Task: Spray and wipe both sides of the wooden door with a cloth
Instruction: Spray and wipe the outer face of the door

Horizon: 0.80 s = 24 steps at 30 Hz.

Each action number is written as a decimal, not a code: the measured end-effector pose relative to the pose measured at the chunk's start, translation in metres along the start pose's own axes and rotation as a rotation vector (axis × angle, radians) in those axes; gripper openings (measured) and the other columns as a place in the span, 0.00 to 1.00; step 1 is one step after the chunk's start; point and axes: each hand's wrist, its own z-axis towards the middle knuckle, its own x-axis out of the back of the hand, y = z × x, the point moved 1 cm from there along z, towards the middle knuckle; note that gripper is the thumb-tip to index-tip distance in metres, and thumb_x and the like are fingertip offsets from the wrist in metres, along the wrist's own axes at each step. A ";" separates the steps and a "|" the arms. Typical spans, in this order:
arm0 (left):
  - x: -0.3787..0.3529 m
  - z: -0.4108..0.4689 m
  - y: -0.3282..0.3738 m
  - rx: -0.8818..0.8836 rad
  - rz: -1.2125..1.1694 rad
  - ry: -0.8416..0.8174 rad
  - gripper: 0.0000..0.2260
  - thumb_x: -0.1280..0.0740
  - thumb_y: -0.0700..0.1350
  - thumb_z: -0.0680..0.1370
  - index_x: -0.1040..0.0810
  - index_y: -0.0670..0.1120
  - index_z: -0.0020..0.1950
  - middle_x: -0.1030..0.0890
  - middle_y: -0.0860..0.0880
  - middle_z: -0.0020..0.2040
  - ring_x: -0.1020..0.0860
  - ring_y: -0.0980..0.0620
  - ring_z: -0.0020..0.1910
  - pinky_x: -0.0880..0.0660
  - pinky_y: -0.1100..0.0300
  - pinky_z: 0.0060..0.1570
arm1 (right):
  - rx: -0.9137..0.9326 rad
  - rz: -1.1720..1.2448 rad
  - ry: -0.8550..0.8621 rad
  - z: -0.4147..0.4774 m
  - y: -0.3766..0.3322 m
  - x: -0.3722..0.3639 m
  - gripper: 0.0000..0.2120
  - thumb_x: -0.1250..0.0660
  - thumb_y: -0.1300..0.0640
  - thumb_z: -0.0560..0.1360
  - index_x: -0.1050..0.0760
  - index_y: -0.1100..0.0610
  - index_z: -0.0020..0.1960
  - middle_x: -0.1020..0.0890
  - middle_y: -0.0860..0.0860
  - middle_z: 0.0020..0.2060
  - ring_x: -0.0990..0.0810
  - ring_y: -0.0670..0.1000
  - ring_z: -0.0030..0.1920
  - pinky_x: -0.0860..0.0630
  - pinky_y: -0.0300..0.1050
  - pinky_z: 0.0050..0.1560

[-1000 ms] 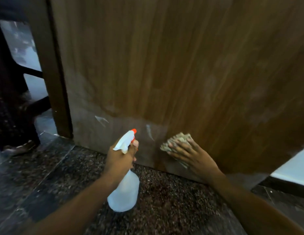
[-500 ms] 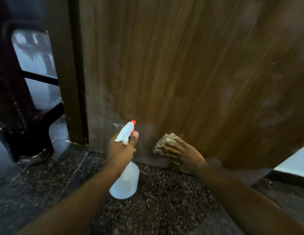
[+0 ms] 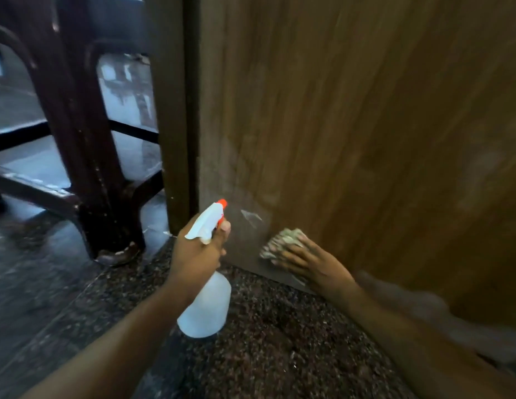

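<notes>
The brown wooden door (image 3: 366,125) fills the upper right of the head view, its bottom strip paler and smeared. My right hand (image 3: 311,262) presses a crumpled pale cloth (image 3: 280,240) flat against the door near its bottom edge, fingers spread over it. My left hand (image 3: 197,251) grips the neck of a white spray bottle (image 3: 206,306) with an orange nozzle tip (image 3: 221,203), held upright just left of the cloth and close to the door's lower left corner.
A dark door frame post (image 3: 172,116) stands left of the door. Beyond it is a dark wooden piece of furniture with legs and rails (image 3: 87,168) on a shiny floor. Speckled dark stone flooring (image 3: 280,341) lies under my arms.
My right hand has slid the cloth leftward along the door's bottom strip. The view has shifted left, bringing the frame post and the furniture further into sight. The bottle stays gripped.
</notes>
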 end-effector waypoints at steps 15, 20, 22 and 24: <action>0.037 0.013 -0.009 -0.057 -0.052 0.026 0.11 0.31 0.50 0.75 0.22 0.59 0.57 0.17 0.43 0.41 0.24 0.52 0.31 0.26 0.56 0.32 | -0.008 0.070 0.235 0.079 -0.005 0.043 0.44 0.34 0.40 0.75 0.55 0.52 0.80 0.55 0.53 0.80 0.52 0.60 0.78 0.74 0.63 0.73; 0.043 0.013 -0.017 -0.058 -0.053 0.028 0.12 0.32 0.48 0.77 0.22 0.67 0.52 0.19 0.39 0.42 0.26 0.50 0.31 0.28 0.54 0.32 | -0.473 0.170 0.587 0.086 0.076 0.113 0.42 0.35 0.48 0.74 0.54 0.48 0.81 0.52 0.54 0.80 0.52 0.60 0.79 0.62 0.62 0.77; 0.042 0.017 -0.020 -0.065 -0.061 0.028 0.13 0.32 0.49 0.77 0.23 0.67 0.54 0.19 0.40 0.42 0.26 0.50 0.34 0.27 0.53 0.35 | -0.526 0.191 0.656 0.131 0.102 0.158 0.38 0.41 0.47 0.78 0.56 0.49 0.81 0.55 0.55 0.80 0.55 0.60 0.79 0.61 0.65 0.76; 0.041 0.021 -0.021 -0.067 -0.072 0.031 0.13 0.32 0.48 0.76 0.23 0.63 0.59 0.18 0.44 0.43 0.25 0.51 0.34 0.26 0.53 0.35 | -0.427 0.103 0.573 0.172 0.102 0.182 0.36 0.44 0.46 0.78 0.57 0.51 0.81 0.55 0.56 0.80 0.57 0.61 0.79 0.66 0.68 0.73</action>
